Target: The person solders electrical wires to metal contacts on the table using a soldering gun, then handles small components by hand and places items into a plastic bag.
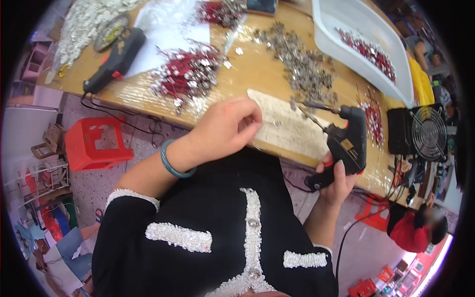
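My right hand (334, 183) is wrapped round the handle of a black soldering gun (349, 143), whose tip points left over a pale, stained board (287, 123). At the board's left end, my left hand (230, 123) has thumb and forefinger brought together in a pinch; anything between them is too small to make out. A green bangle (173, 161) circles my left wrist. Beyond the board lies a heap of small metal parts (302, 64). Red wires with silvery ends (188, 72) are piled beyond my left hand.
A white tray (321, 29) with red-wire pieces stands at the back right, near a fan (429, 132). Another black tool (116, 62) lies at the left, by white pieces (84, 29). A red stool (96, 143) is on the floor. A person (413, 230) is at the far right.
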### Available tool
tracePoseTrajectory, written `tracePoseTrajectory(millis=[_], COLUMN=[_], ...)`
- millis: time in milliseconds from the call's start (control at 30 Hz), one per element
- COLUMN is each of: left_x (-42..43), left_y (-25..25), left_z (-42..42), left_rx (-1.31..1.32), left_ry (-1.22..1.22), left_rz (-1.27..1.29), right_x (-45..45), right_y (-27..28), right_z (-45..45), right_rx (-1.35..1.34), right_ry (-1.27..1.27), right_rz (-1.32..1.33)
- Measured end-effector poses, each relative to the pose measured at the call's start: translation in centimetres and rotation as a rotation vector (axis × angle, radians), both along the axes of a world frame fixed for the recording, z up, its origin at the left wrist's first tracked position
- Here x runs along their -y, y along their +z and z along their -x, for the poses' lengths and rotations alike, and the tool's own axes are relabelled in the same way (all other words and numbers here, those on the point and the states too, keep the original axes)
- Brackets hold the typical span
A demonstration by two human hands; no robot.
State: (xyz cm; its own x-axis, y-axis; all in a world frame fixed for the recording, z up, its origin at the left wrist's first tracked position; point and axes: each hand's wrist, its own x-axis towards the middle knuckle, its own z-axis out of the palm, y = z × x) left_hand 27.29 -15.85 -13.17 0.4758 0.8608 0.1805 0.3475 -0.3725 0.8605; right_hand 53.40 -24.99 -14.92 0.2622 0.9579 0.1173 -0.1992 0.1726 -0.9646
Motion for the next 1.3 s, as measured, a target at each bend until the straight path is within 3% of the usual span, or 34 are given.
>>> tracePoseTrajectory(millis=[133,233,267,367,500,567,600,633,700,800,1000,1167,1300], left_x=[-2.3,-6.3,-8.5,-15.1,-22.3,-23.9,-24.3,-27.0,-32.2,-28.1,-27.8,-32.3,-30.8], left_y=[2.7,6.0,6.0,6.8,4.4,2.9,2.7,0.7,-1.8,1.3,3.1,-0.8,0.2], left_z=[2.3,4.9,5.6,7.5,9.3,10.0,10.0,12.0,15.6,14.0,11.2,12.6,11.7], left_rx=[0.094,0.032,0.222,0.387,0.24,0.112,0.059,-0.119,-0.166,-0.051,0.124,-0.244,-0.229], left_ry=[-0.042,0.125,0.094,0.104,0.173,0.15,0.139,0.137,0.063,0.032,0.094,-0.024,-0.057], left_rz=[0.051,0.072,0.013,0.0,-0.119,-0.108,-0.1,-0.252,0.003,-0.002,-0.19,-0.302,-0.195], right_x=[-0.7,-0.6,-0.6,-0.5,-0.4,-0.2,-0.3,0.0,0.4,-0.6,-1.6,-1.5,-1.5], right_y=[0.0,-0.1,0.0,0.1,0.5,0.6,1.5,2.1,3.7,2.8,1.3,1.4,1.3], right_z=[-0.2,0.0,0.0,0.3,1.0,0.0,0.5,-0.3,-2.0,-3.5,-3.9,-3.8,-4.0], right_rx=[-0.06,-0.067,-0.065,-0.045,-0.16,-0.048,-0.155,-0.244,-0.221,-0.278,-0.324,-0.333,-0.349], right_ry=[0.019,0.026,0.016,-0.018,-0.165,-0.219,-0.272,-0.103,-0.108,-0.079,-0.076,-0.098,-0.083], right_rz=[0.009,0.016,0.023,0.071,0.13,0.329,0.281,0.158,0.025,-0.073,-0.066,-0.09,-0.092])
